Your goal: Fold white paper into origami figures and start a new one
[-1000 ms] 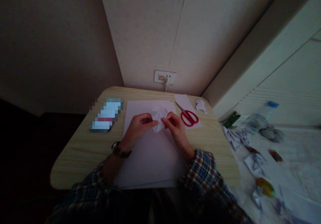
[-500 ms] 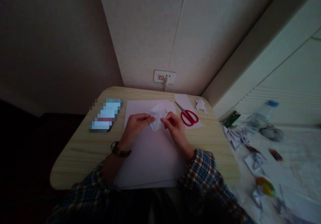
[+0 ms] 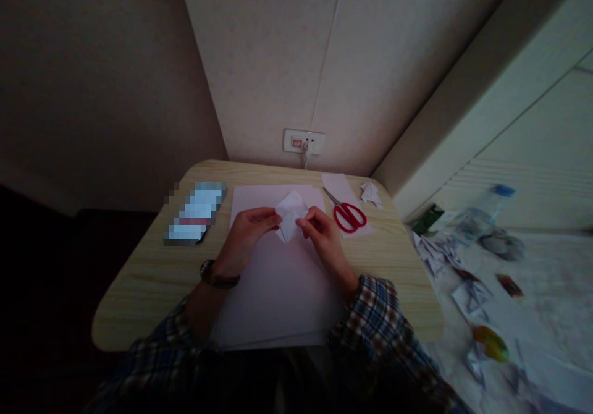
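Note:
A small white folded paper [image 3: 290,211] with creased flaps is held up between my two hands, above a stack of white paper sheets [image 3: 282,296]. My left hand [image 3: 248,232] pinches its left edge between thumb and fingers. On the opposite edge my right hand [image 3: 323,228] grips a flap with thumb and forefinger. To the right of my right hand lie scissors [image 3: 348,217] with red handles, their blades pointing up and left. They rest partly on a white paper strip [image 3: 336,182].
At the table's [image 3: 134,296] left is a phone [image 3: 197,213] with a blurred screen. A folded paper figure [image 3: 370,194] sits at the back right corner. A wall socket [image 3: 304,141] holds a plug. Beyond the right edge lie a plastic bottle [image 3: 486,210] and crumpled papers [image 3: 433,253].
My left thumb has shifted slightly left along the folded paper, uncovering more of its left side. The right hand has barely moved.

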